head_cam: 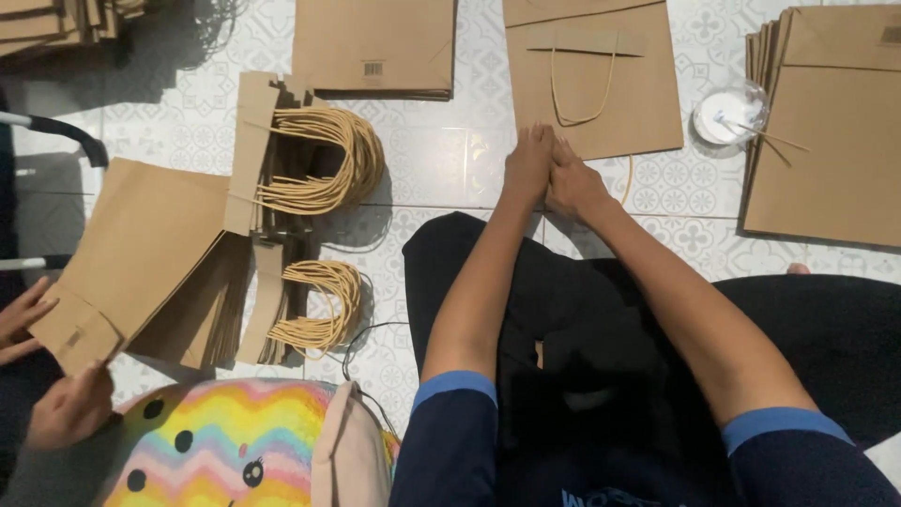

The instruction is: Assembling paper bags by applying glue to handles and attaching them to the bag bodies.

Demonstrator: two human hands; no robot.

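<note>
1. my left hand (528, 161) and right hand (574, 183) press together, fingers flat and holding nothing i can see, on the lower edge of the paper bag (610, 94).
2. that bag lies flat on the tiled floor (441, 169), handle (582, 89) up.
3. a glue dish (727, 115) sits just to its right.

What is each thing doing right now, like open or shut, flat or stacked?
Left hand: flat, fingers together, pressing the bag's lower edge.
Right hand: beside the left, pressing the same edge.
Paper bag: flat, handle strip on top.
Glue dish: open, stick resting in it.
Bag stack: flat, piled.
Right bag stack: flat, piled.
Handle bundles: stacked, cords looped.
Co-worker's bag: folded, held by another person's hands.
</note>
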